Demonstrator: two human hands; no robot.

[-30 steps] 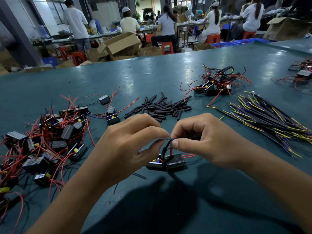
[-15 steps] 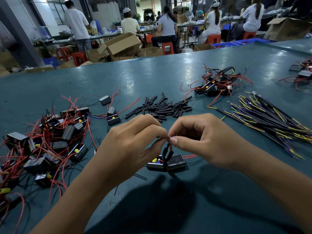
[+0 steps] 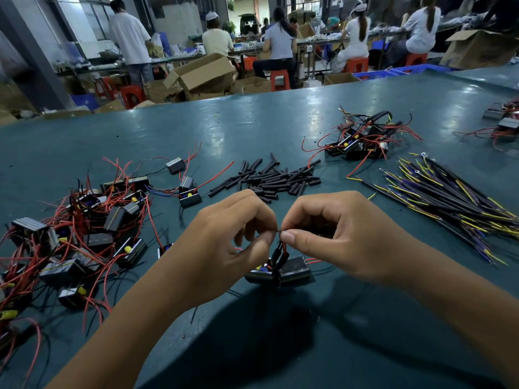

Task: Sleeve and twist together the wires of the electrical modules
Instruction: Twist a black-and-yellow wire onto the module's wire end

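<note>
Your fingers (image 3: 290, 236) meet at the centre of the view: thumb and forefinger of your left hand (image 3: 224, 242) and of your right hand (image 3: 337, 237) are curled in and pinch the bare wire ends (image 3: 279, 230) between them, the two pinches almost touching. From that pinch the red and black wires (image 3: 281, 249) drop straight down, sleeved in short black tubes, to two black electrical modules (image 3: 280, 270) that lie side by side and touching on the teal worktop (image 3: 252, 124), just below your hands. The remaining fingers of both hands are folded loosely under the palms and hold nothing you can see.

Just beyond your knuckles lies a loose scatter of black sleeve pieces (image 3: 278, 178). To your left sprawls a heap of modules with red leads (image 3: 84, 228), tangled together, and a few single modules sit between that heap and the sleeves. To your right a fan of black, yellow and purple wire lengths (image 3: 449, 203) lies flat, and behind it sits a smaller cluster of modules (image 3: 362, 138) with their leads looped above them. More modules rest at the far right edge (image 3: 502, 124).

Past the worktop, people sit and stand at long benches (image 3: 278, 43) with their backs to you, among open cardboard boxes (image 3: 205, 71) and red stools (image 3: 280, 80).
</note>
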